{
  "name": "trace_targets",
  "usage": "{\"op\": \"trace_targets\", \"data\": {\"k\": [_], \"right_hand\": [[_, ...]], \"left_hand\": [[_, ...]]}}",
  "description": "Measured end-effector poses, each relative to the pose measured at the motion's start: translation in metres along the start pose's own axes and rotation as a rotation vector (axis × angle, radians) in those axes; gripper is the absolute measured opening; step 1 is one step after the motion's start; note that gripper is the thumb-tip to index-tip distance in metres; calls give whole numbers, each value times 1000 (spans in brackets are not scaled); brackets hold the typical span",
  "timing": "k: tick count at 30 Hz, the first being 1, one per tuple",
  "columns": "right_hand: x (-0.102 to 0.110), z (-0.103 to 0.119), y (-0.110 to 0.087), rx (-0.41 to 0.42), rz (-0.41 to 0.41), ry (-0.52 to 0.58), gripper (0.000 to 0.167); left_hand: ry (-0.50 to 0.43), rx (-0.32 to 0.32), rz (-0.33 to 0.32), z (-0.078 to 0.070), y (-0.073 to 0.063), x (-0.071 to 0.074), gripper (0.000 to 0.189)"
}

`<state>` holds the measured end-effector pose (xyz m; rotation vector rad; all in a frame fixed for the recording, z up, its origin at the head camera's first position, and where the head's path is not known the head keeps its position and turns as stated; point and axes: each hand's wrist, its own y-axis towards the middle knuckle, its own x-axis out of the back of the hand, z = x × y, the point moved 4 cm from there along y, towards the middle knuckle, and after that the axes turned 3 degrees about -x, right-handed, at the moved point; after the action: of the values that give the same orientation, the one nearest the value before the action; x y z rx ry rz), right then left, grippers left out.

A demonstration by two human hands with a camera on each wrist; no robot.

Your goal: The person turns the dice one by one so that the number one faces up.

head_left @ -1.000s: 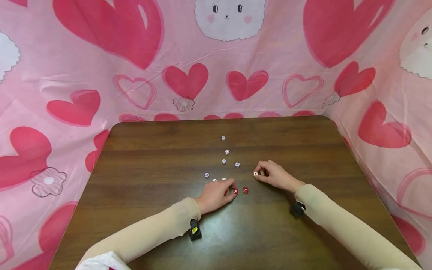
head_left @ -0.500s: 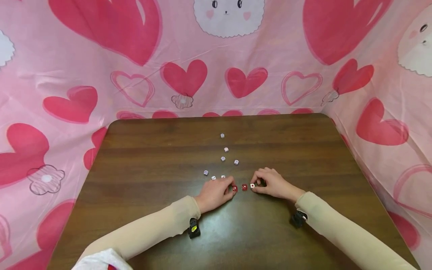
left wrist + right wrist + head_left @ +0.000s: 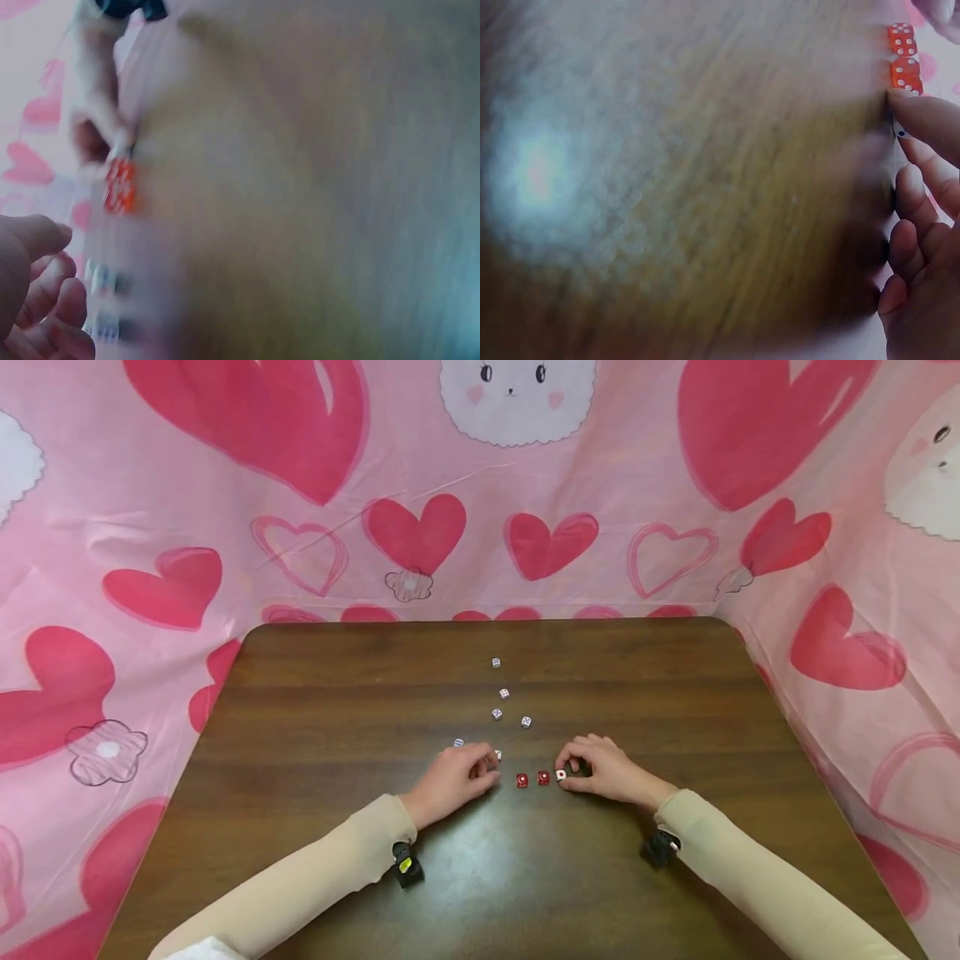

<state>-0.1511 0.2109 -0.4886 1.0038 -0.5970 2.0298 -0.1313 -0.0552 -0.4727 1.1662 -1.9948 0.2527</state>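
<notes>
My right hand (image 3: 611, 768) pinches a white die (image 3: 561, 775) with a red dot on top between thumb and fingertips. That die sits at the right end of a short row, close beside two red dice, the middle one (image 3: 543, 777) and the left one (image 3: 522, 781). In the right wrist view the thumb hides most of the white die (image 3: 901, 133). Left of the row hovers my left hand (image 3: 448, 781), fingers loosely curled, thumb apart, holding nothing. Its fingertips are near a white die (image 3: 498, 755), and another white die (image 3: 459, 743) shows partly behind its knuckles.
Farther back on the brown wooden table (image 3: 337, 693) lie several scattered white dice, among them one nearest the back edge (image 3: 496, 663) and one to the right (image 3: 527, 722). A pink cloth with hearts (image 3: 551, 547) hangs around the table's back and sides.
My right hand has brought its white die nearer, up beside the red dice. My left hand has let go of the left red die and moved left.
</notes>
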Motion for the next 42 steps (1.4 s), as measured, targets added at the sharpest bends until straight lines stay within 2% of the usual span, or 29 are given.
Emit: {"op": "trace_targets", "data": {"k": [4,7,11,16,19,24,30,38,42], "right_hand": [[1,-2,-1,-13,3,-3,16],[1,-2,-1,-27,17,-5,17],[0,-2,-1,-27,27,-1,17],[-1,-1,-2,-24,32,-7,16],[-1,-1,-1,-23,36,-10,16],[1,-1,0,-23,29,-17,17],[2,-2,1,-20,21,-21,17],[2,-3,1,-22,20,-14,17],[1,-4,1,-25,22,-5,17]], "left_hand": [[55,92,-97,18,2,20,5],[75,176,-131,35,5,31,7],[46,239,-89,50,6,37,13],[49,284,-7,54,6,35,12],[75,293,30,54,6,33,12],[104,271,50,54,5,33,20],[67,236,28,55,7,34,17],[18,231,26,55,5,37,20],[-12,255,30,56,4,40,21]]}}
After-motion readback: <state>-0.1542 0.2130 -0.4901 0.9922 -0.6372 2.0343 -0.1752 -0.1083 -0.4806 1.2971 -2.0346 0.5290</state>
